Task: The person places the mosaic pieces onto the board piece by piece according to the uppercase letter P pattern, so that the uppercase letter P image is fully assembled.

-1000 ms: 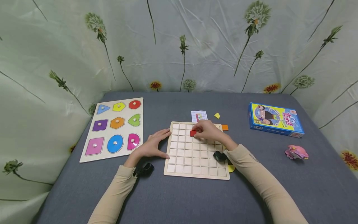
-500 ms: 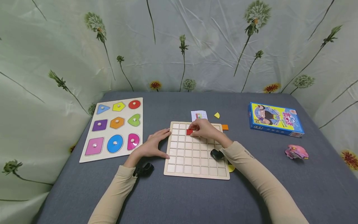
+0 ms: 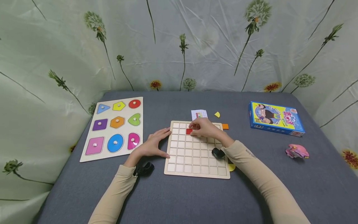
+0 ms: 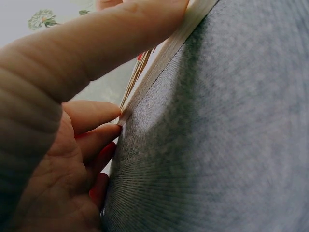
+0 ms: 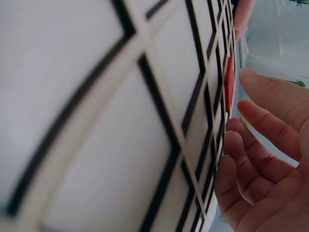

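Observation:
In the head view, a pale wooden grid board [image 3: 184,160] lies at the middle of the grey table. A red square tile [image 3: 189,131] lies in its second row from the top. My right hand [image 3: 205,128] hovers over the board just right of this tile. In the right wrist view, my thumb [image 5: 270,92] and loosely bent fingers show a small gap to the red tile [image 5: 229,87]. My left hand [image 3: 151,144] rests against the board's left edge. Its thumb [image 4: 120,43] and outstretched fingers touch that edge in the left wrist view.
A printed pattern card [image 3: 199,114], a yellow piece [image 3: 217,114] and an orange piece [image 3: 225,126] lie behind the board. Another yellow piece [image 3: 231,167] shows beside its right edge. A shape puzzle [image 3: 120,143] lies left; a blue box [image 3: 275,118] and pink toy [image 3: 297,151] lie right.
My right hand has carried the red tile slightly left and a little farther back, into the grid. During the last half second the tile has stayed there. My left hand has kept still.

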The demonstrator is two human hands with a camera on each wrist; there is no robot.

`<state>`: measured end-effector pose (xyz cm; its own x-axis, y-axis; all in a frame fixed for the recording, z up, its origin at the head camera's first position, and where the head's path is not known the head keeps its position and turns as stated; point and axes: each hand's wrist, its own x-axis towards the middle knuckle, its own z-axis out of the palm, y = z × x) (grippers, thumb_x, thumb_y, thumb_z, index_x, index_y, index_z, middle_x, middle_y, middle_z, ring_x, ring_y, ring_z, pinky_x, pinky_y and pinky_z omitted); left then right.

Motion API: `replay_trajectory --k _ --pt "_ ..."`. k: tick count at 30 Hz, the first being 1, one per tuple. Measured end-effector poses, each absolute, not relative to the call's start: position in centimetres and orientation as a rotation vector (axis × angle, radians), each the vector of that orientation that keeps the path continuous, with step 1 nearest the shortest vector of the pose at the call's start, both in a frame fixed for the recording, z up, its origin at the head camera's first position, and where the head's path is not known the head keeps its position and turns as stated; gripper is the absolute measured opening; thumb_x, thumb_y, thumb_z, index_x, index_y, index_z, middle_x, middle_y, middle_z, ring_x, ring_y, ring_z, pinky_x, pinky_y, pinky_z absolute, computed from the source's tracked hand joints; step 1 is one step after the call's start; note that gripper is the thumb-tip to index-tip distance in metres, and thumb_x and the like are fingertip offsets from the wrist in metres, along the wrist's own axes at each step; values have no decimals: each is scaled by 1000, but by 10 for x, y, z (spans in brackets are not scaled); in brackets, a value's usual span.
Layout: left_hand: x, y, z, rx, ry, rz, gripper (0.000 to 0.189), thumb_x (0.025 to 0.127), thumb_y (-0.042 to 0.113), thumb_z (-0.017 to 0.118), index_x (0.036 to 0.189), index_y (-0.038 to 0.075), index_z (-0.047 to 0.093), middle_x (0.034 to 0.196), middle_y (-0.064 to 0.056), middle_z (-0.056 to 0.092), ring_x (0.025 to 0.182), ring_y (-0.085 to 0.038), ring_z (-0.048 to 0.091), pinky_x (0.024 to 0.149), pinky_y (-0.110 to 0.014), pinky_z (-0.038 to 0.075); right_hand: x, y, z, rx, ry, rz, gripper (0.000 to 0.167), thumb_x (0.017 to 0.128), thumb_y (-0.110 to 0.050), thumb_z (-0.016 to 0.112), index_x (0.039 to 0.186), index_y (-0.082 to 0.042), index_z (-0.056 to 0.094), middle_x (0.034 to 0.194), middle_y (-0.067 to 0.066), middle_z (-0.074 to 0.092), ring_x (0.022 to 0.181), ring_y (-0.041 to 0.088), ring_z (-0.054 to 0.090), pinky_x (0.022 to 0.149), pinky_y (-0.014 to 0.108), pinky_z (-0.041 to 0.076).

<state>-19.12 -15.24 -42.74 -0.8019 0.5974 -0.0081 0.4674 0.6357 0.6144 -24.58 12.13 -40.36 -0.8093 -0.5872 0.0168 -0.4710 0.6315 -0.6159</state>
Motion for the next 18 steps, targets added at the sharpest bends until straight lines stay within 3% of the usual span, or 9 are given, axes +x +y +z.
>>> replay_trajectory --k 6,18 --pt "-192 -152 -428 864 2650 908 97 65 36 83 144 5 36 154 -13 29 143 -34 23 102 -59 22 -238 132 -392 -938 2706 -904 21 84 -13 67 104 -4 68 96 10 70 78 18 62 72 28 49" --pt "-193 -152 -429 854 2638 914 97 66 36 82 145 6 34 154 -14 27 143 -34 21 103 -58 21 -218 163 -383 -971 2777 -916 19 83 -8 68 100 -1 69 87 10 67 72 16 59 66 26 47"
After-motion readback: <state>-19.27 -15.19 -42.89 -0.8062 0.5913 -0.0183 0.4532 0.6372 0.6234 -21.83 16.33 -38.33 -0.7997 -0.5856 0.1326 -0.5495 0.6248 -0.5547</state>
